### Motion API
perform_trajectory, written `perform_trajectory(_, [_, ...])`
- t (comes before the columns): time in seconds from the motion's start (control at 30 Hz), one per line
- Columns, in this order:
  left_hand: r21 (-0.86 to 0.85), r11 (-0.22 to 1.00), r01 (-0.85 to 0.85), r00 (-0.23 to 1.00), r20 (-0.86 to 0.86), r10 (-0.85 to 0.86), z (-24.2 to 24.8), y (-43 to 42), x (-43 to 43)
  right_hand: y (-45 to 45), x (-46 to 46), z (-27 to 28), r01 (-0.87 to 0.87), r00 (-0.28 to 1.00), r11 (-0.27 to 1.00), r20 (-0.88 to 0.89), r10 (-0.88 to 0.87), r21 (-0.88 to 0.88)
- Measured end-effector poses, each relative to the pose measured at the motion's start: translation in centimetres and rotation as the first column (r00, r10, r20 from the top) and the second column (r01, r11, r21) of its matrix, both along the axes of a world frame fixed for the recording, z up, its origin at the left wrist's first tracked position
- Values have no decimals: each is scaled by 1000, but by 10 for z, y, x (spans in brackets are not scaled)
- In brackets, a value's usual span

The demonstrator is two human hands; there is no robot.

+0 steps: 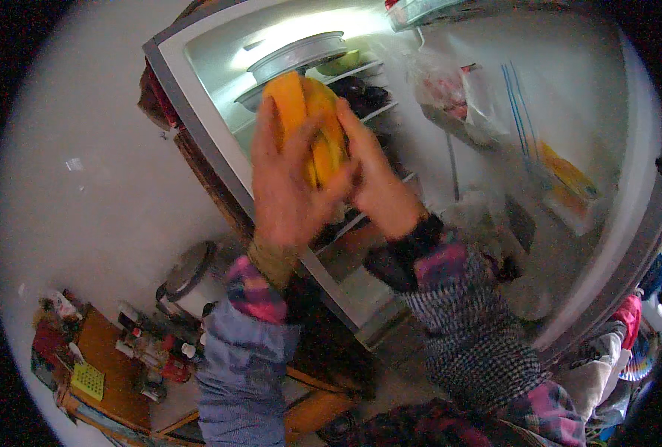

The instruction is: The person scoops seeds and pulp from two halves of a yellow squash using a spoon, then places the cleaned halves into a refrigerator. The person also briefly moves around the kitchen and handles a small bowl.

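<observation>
A yellow-orange object (322, 128), blurred, possibly a piece of fruit or squash, is held between both hands in front of an open refrigerator (331, 274). My left hand (292, 179) grips its left and lower side with the fingers spread over it. Against its right side presses my right hand (378, 173). Behind it, on the upper shelf, are a round metal pan (297, 56) and a green item (339, 64). Dark items (364, 95) lie on the shelf to the right.
The refrigerator door (577, 290) stands open at the right, with plastic bags (454, 95) and a zip bag of yellow food (568, 173) along it. At lower left are a wooden table (107, 341) with jars and a yellow perforated item (88, 381), and a lidded container (188, 279).
</observation>
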State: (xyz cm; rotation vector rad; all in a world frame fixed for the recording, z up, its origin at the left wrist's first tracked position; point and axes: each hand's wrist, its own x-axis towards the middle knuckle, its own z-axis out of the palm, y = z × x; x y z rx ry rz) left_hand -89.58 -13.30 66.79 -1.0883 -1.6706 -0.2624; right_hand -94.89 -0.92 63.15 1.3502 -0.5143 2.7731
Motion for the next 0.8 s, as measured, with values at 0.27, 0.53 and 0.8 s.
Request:
perform_trajectory(0.27, [105, 921, -375, 905, -175, 389, 89, 8, -65, 15, -79, 52, 859, 503, 439, -594, -628, 263])
perform_trajectory(0.53, [81, 796, -600, 790, 218, 573, 123, 12, -107, 11, -122, 82, 970, 163, -20, -704, -691, 243])
perform_trajectory(0.8, [140, 855, -500, 816, 405, 411, 111, 33, -131, 46, -107, 71, 962, 130, -102, -757, -640, 252])
